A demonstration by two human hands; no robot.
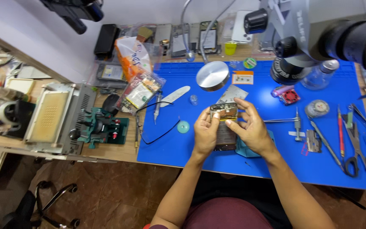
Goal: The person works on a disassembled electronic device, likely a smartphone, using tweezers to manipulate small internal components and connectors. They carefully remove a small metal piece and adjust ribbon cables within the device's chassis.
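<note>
An opened phone body (224, 113) with its metal insides showing is held upright over the blue work mat (183, 144). My left hand (205, 132) grips its left side, thumb near the top edge. My right hand (249, 128) holds the right side, fingers spread, the index finger reaching over the top. The phone's lower half is partly hidden behind both hands. A teal holder (243, 151) lies on the mat just under my right hand.
A microscope (318, 34) hangs over the mat's back right. Tweezers, scissors (359, 150) and screwdrivers lie at the right. A round metal disc (212, 75), a plastic pry tool (175, 95) and a black cable (162, 135) lie on the mat. A grey machine (54, 121) stands at left.
</note>
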